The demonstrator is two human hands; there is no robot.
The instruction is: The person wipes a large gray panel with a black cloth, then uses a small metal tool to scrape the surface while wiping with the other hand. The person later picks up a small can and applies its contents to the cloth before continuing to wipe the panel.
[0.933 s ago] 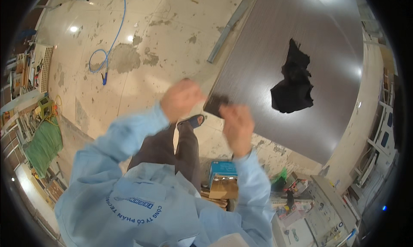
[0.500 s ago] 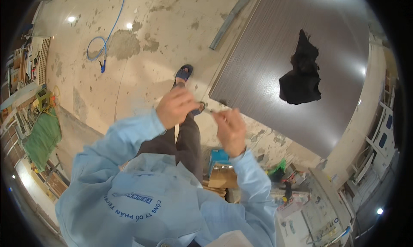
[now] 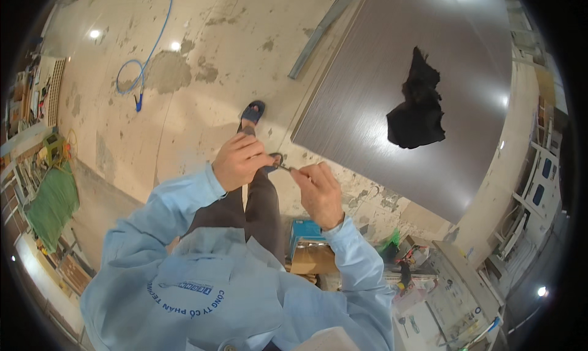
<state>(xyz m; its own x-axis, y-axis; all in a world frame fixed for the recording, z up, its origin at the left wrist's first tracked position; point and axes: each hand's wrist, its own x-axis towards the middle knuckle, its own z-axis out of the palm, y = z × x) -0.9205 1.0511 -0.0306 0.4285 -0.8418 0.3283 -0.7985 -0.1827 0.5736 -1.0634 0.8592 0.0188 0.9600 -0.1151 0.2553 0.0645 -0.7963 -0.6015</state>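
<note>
My left hand (image 3: 241, 161) is closed, its fingers wrapped round something mostly hidden; a short grey-brown end (image 3: 248, 131) pokes out above the knuckles. My right hand (image 3: 320, 193) is pinched just to its right and slightly lower. Between them runs a thin dark rod-like piece (image 3: 282, 167), bridging the small gap, with each end inside a hand's fingers. Its exact kind is too small to make out. Both hands are held in the air in front of my body, over my legs and sandals (image 3: 253, 111).
A large dark wood-grain panel (image 3: 361, 100) lies to the right, with a crumpled black cloth (image 3: 416, 106) on it. A metal strip (image 3: 320, 36) lies along its left side. On the floor is a blue hose (image 3: 154, 48). A cardboard box (image 3: 313, 259) and cluttered bench (image 3: 438, 314) stand close at right.
Both hands have dropped slightly in the picture, still joined by the thin piece. The surroundings have shifted a little left with my head's movement.
</note>
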